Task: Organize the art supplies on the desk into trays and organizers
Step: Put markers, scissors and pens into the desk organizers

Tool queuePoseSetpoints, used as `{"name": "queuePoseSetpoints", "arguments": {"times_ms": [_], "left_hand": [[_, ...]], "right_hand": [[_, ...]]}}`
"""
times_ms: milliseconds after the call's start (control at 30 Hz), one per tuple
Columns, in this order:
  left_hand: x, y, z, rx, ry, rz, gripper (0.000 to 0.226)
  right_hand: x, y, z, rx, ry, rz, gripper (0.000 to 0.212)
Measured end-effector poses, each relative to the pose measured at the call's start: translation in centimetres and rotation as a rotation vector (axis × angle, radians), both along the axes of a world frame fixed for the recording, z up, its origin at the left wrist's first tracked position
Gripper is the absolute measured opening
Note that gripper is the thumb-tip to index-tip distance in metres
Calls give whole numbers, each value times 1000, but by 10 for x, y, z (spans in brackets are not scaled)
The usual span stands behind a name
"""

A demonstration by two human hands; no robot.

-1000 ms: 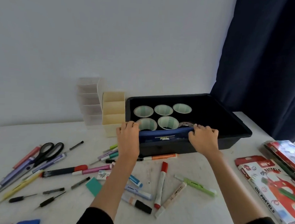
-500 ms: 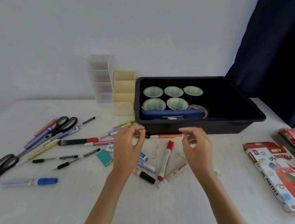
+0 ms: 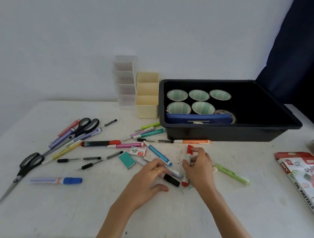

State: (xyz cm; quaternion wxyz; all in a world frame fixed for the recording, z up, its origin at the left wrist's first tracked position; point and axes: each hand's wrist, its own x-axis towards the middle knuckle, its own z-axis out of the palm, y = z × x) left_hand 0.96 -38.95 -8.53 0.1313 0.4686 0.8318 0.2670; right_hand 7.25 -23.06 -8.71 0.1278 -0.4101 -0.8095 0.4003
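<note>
Red-capped marker (image 3: 189, 151), centre frame: right hand (image 3: 199, 167) fingers grasp it. Left hand (image 3: 146, 183) fingers curl over black-capped marker (image 3: 171, 180) on the counter (image 3: 76, 214); grasp undetermined. Upper right, rectangular black plastic tray (image 3: 260, 126) holds five tape rolls (image 3: 198, 95) and blue pencil case (image 3: 197, 118).

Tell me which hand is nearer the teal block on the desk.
Left. The left hand lies just to the right of the teal block; the right hand is farther right, beyond the left hand, gripping the red marker.
</note>
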Motion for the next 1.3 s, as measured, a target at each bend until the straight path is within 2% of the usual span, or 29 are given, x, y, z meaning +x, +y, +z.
{"name": "queuePoseSetpoints", "arguments": {"times_ms": [167,267,333,433,600,667,733,833,967,1100,1300], "left_hand": [[-4,1,-7,-100,284,-68,42],[-8,4,-11,-122,341,-122,39],[-13,4,-6,-121,304,-119,39],[-22,-4,9,8,187,-67,35],[-41,-20,46,460,-95,172,19],[-51,-20,58,608,-190,278,20],[-62,-15,69,695,-263,342,26],[-83,-5,83,786,-277,378,33],[-111,13,104,897,-237,401,24],[-144,31,120,982,-223,380,21],[-187,62,127,1008,-188,320,18]], "right_hand": [[-3,1,13,-282,116,-75,54],[-4,-1,20,-370,159,-17,63],[-2,-3,26,-401,209,41,69],[1,-2,37,-402,284,121,69],[2,3,60,-496,460,207,45],[-8,1,70,-511,540,228,36],[-24,-3,79,-464,597,252,36],[-55,-7,92,-349,683,262,41],[-96,-5,105,-202,782,216,40],[-138,6,111,62,805,115,37],[-199,32,109,197,949,79,29]]}}
